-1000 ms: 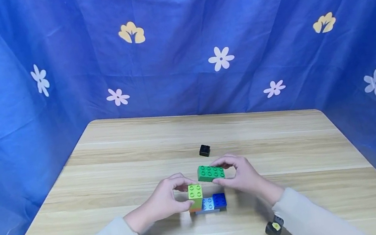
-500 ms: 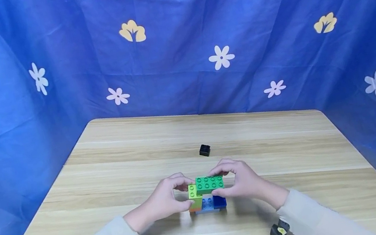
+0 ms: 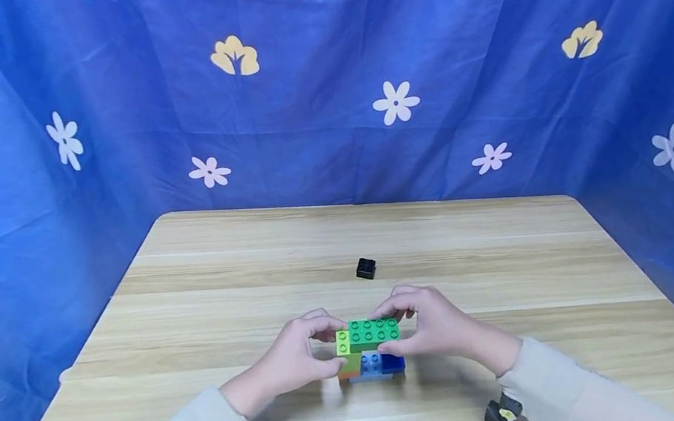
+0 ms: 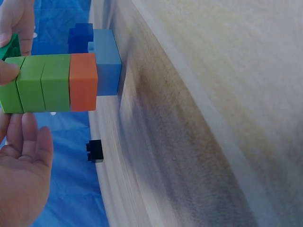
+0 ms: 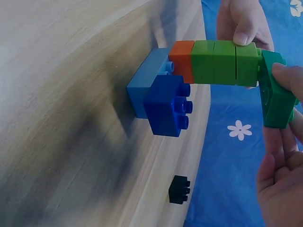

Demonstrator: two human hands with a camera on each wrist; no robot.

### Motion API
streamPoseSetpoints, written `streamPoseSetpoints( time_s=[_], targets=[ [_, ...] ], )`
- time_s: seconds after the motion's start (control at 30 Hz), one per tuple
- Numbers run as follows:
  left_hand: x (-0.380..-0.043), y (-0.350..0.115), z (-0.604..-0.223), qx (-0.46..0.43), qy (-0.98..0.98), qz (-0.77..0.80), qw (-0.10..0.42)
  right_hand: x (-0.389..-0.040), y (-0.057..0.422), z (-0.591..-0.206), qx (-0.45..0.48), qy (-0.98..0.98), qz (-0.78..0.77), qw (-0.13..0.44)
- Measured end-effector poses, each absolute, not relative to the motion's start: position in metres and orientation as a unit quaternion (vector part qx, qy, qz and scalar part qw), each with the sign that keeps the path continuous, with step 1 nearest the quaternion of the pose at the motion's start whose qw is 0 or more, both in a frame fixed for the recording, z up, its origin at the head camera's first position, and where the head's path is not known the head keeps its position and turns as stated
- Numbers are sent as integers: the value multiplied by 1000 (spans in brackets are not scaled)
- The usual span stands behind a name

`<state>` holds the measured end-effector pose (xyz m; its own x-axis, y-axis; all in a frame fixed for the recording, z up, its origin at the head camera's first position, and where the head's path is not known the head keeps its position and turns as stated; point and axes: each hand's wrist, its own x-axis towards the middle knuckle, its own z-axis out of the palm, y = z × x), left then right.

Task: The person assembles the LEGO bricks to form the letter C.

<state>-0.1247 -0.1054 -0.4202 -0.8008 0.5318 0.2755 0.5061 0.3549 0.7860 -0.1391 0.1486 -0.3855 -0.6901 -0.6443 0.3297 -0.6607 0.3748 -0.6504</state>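
Note:
My left hand [image 3: 291,358] pinches the top of a light green brick column [image 4: 45,85] between thumb and fingers. Under the column come an orange brick [image 4: 84,82] and a light blue base brick [image 4: 108,66] standing on the table. A dark blue brick [image 5: 163,106] sits on the base's other end. My right hand [image 3: 434,321] holds a longer green brick [image 3: 374,333] by its right end. In the right wrist view that green brick leans at a slant against the top light green brick's studs; its far end overhangs the gap above the dark blue brick.
A small black brick [image 3: 365,269] lies on the wooden table [image 3: 237,258], beyond the hands. Blue flowered cloth [image 3: 316,94] hangs behind the table and along both sides. Each wrist carries a small black camera, such as the right camera [image 3: 502,415].
My right hand has brought the green brick down and slightly left, from behind the column onto its top right studs. My left hand has stayed on the column.

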Motion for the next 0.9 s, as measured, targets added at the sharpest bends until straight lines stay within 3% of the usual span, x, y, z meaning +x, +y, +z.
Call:
streamPoseSetpoints(
  time_s=[0.63,0.9],
  targets=[
    [-124,-102,-417,328,817,474,32,-141,145,-380,398,-841,366,-4],
    [-119,-94,-426,308,791,527,-49,-142,145,-379,402,-843,359,-1]
  ],
)
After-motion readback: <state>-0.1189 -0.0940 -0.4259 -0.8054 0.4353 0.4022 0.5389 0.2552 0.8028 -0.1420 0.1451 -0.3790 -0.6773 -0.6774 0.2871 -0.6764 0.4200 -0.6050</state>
